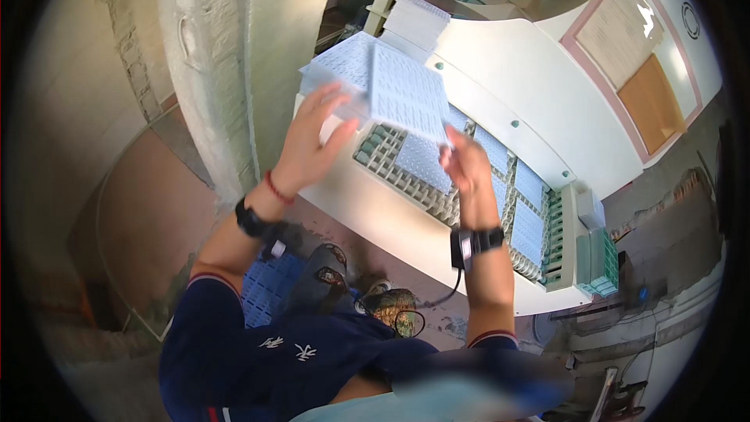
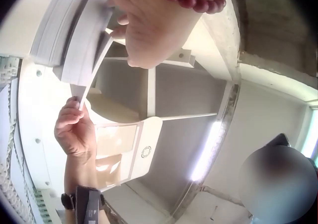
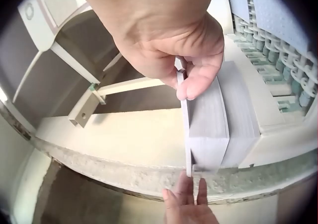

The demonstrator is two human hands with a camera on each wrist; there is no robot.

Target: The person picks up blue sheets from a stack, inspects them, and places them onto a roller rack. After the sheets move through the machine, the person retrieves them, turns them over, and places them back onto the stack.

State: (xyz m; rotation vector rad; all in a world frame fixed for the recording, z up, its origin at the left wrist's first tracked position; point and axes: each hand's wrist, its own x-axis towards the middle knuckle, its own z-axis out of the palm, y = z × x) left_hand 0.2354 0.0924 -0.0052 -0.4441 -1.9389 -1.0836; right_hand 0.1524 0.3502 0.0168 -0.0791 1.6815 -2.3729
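Note:
A thin pale-blue panel [image 1: 410,90] with rows of small marks is held tilted over a stack of similar panels [image 1: 336,66]. My right hand [image 1: 467,160] pinches the panel's near right edge between thumb and fingers. At the opposite edge is my left hand [image 1: 308,141], fingers spread and fairly straight, thumb apart. The left wrist view shows the panel [image 2: 97,65] edge-on, with the left fingertips right at its upper end. From the right wrist, the panel [image 3: 187,129] stands edge-on beside the stack [image 3: 208,129], the left hand [image 3: 191,209] below its lower end.
A conveyor of rollers [image 1: 414,176] carries several flat pale-blue panels [image 1: 527,230] under a white machine cover [image 1: 516,78]. Another tall panel stack [image 1: 414,23] stands behind. A wall pillar [image 1: 211,55] rises at the left, and a green rack [image 1: 600,262] sits at the conveyor's right end.

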